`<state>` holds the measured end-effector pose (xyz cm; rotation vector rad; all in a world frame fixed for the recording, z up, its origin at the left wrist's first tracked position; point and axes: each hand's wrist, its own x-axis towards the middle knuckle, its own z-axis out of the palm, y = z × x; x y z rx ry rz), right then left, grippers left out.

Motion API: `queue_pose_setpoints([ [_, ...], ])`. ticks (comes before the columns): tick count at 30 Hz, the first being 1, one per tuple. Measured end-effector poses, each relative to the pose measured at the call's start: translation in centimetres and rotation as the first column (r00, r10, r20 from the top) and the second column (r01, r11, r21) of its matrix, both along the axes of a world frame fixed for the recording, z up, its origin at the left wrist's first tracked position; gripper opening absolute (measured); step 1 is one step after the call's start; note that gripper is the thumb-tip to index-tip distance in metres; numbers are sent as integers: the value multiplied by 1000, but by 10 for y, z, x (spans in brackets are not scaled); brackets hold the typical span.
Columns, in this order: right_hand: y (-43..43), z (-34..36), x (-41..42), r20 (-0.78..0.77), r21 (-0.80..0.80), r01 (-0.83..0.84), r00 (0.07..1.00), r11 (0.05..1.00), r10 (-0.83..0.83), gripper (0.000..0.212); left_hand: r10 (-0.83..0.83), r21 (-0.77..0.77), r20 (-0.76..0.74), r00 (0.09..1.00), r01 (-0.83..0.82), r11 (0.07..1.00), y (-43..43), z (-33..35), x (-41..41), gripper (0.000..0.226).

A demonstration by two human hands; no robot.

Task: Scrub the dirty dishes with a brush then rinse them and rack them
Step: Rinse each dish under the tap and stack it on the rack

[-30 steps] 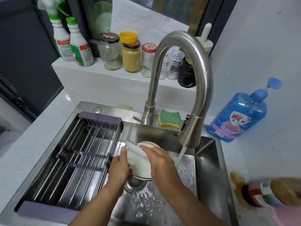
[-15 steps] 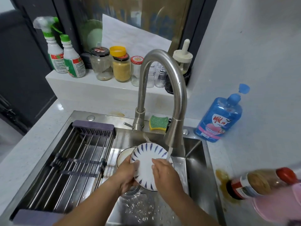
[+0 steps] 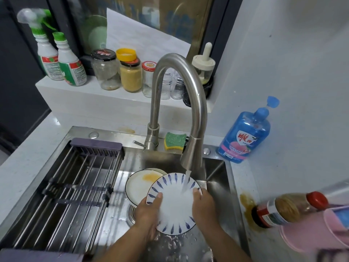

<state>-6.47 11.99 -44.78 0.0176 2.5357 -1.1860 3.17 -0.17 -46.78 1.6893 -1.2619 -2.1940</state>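
A white plate with blue leaf marks [image 3: 175, 205] is held face up under the running faucet [image 3: 190, 156], and water falls on its upper right part. My left hand [image 3: 149, 210] grips its left rim with the thumb on top. My right hand [image 3: 204, 205] holds the right rim, thumb on the plate's face. Behind it in the sink [image 3: 217, 178] lies a white plate [image 3: 137, 186] with a dark rim and a yellow stain. A roll-up rack [image 3: 71, 190] spans the sink's left half. No brush is in view.
A green and yellow sponge [image 3: 174, 141] sits behind the faucet. A blue soap bottle [image 3: 245, 137] stands on the right counter. A sauce bottle [image 3: 287, 208] lies on its side by a brown spill [image 3: 247, 203]. Jars [image 3: 130, 74] and spray bottles [image 3: 56, 59] line the back ledge.
The patterned plate has turned face up and moved right, under the water stream. The stained white plate behind it has come into view. My hands now sit on opposite rims.
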Motion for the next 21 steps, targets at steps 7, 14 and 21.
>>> queue_pose_setpoints([
  [7, -7, -6, 8, 39, -110, 213, 977, 971, -210, 9, 173, 298, -258, 950, -92, 950, 20, 22, -1, 41],
  [14, -16, -11, 11, -382, 560, -268, 756, 784, 532, 48, 15, 193, -284, 959, 41, 980, -5, 46, 4, 45],
  [21, -32, 34, 35, -159, 284, -772, 547, 569, 822, 52, -122, 257, -330, 936, 214, 943, -7, 66, 2, 69],
])
